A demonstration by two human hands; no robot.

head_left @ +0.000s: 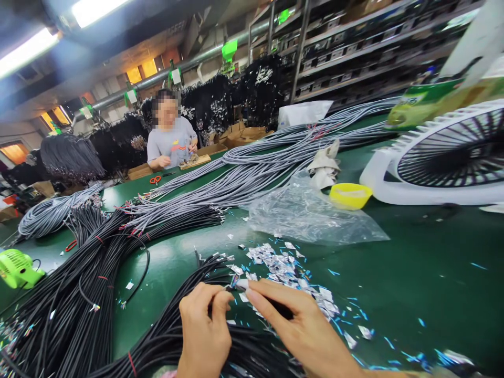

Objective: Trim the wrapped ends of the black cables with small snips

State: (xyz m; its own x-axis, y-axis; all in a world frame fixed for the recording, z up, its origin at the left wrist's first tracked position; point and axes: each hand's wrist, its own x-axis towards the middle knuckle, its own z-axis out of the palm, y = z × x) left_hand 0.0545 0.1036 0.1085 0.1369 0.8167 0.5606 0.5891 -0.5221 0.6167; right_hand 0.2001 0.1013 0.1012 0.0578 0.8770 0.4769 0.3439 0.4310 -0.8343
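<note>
My left hand point(205, 328) is closed in a pinch round the end of a black cable point(230, 287) at the bottom middle. My right hand point(299, 325) meets it from the right, thumb and forefinger pinched on the same cable tip where small wires show. Under both hands lies a thick bundle of black cables point(79, 310) that runs off to the left. Just beyond my fingers a heap of silver foil scraps point(283, 268) and thin blue bits is scattered on the green table point(413, 273).
Long grey cable bundles point(252, 173) cross the table's middle. A crumpled clear plastic bag point(311, 212), a yellow bowl point(349, 195) and a white fan point(444, 157) lie at right. A green hand fan point(18, 268) sits at left. A person point(171, 139) works opposite, beside orange scissors point(155, 179).
</note>
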